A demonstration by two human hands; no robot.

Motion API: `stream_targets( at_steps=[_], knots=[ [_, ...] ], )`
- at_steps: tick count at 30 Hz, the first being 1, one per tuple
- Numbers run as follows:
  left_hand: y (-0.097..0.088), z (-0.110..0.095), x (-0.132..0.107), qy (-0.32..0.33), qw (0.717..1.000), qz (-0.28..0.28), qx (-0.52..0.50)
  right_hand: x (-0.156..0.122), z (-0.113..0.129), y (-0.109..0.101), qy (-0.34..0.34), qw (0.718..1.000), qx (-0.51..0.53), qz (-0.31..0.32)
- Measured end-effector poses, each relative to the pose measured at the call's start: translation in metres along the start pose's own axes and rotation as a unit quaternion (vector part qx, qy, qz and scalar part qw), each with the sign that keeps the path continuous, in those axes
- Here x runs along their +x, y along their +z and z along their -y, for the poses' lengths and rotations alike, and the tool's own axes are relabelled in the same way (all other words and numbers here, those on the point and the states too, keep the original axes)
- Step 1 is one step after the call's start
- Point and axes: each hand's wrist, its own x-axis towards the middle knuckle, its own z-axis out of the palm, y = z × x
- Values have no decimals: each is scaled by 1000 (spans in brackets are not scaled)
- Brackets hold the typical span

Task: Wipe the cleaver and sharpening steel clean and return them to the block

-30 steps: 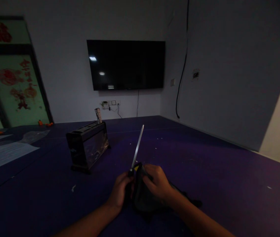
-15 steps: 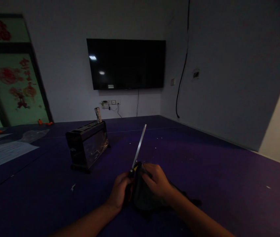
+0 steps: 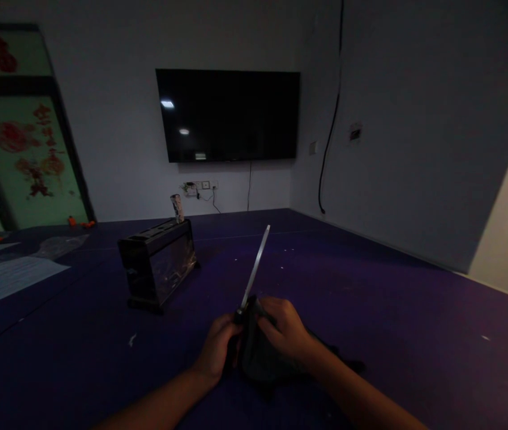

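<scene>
My left hand [image 3: 218, 343] is closed around the dark lower end of a thin silver rod [image 3: 255, 267], which points up and slightly right. Whether that dark end is a handle cannot be made out. My right hand [image 3: 284, 325] pinches the upper edge of a dark fabric piece, perhaps a pouch [image 3: 258, 361], just right of the rod's base. Both hands are close together, low in the head view. The fabric hangs below my right hand, and a dark strap-like end [image 3: 354, 364] sticks out to the right.
A black box-shaped appliance [image 3: 159, 263] stands left of my hands with a patterned cylinder [image 3: 177, 208] on top. Papers [image 3: 14, 278] and clear plastic [image 3: 61, 243] lie farther left. Small white scraps dot the purple surface [image 3: 370, 310]. A television [image 3: 231, 116] hangs on the far wall.
The silver rod's tip has tilted slightly to the right. A yellow bit beside its base no longer shows. Both hands keep nearly the same place and hold.
</scene>
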Motion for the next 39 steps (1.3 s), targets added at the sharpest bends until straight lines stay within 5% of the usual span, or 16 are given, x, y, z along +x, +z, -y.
stream_targets(
  at_steps=[15, 28, 39],
  knots=[
    [2, 0, -2, -15, 1000, 16, 5, 3, -3, 0, 38, 999, 8, 6],
    [-4, 4, 5, -9, 999, 35, -12, -1, 2, 1, -1, 1000, -4, -1],
    [-1, -3, -2, -14, 999, -29, -8, 2, -5, 3, 46, 999, -1, 6]
  ],
)
